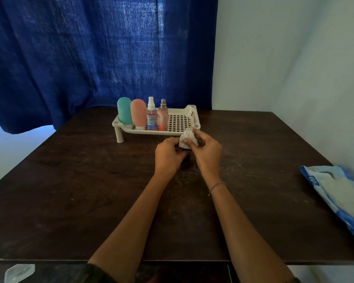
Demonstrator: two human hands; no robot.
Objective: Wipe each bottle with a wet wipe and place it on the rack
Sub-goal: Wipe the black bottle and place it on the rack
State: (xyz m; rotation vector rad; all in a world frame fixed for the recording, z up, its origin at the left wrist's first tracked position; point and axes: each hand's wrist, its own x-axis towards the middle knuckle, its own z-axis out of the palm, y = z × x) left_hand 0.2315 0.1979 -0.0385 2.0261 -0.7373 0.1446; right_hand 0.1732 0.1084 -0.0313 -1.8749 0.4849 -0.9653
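Four-bottle row (pixel 145 116), teal, pink and two clear sprayers, already stands on the white perforated plastic rack's (pixel 193 114) left, while just near its right end the left hand (pixel 168 154) grips a small dark bottle (pixel 185 148), the right hand (pixel 207 154) pinching a crumpled white wipe (pixel 188 137) against it.

A dark object (pixel 186 159) is held between the left hand (pixel 168 155) and the right hand (pixel 206 154); they and the crumpled wet wipe (pixel 188 137), pinched by the right hand, cover nearly all of it; its shape cannot be told; the rack (pixel 180 119) has its near right leg hidden behind the wipe; the two spray bottles' (pixel 151 117) labels are too small to read; the wipe pack (pixel 339 197) at the right edge of the table (pixel 90 190) is cut off by the picture's edge.
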